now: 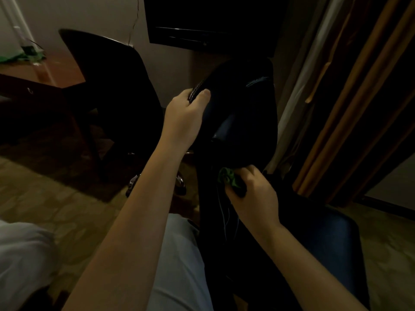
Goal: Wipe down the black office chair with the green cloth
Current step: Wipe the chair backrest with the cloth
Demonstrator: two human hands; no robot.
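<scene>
A second dark chair (107, 86) stands at left; the left hand (184, 115) grips the stitched upper edge of the black office chair (247, 122), the right hand (253, 194) clutches the bunched green cloth (228, 179) against its back below, curtains (359, 97) hanging beyond

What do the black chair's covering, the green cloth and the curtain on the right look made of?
The black office chair is likely leather or imitation leather: smooth, dull sheen, stitched seam at the edge the left hand holds. The green cloth is soft matte fabric, bunched into folds in the right hand. The curtain is heavy fabric in long vertical folds; weave unclear in dim light.
</scene>
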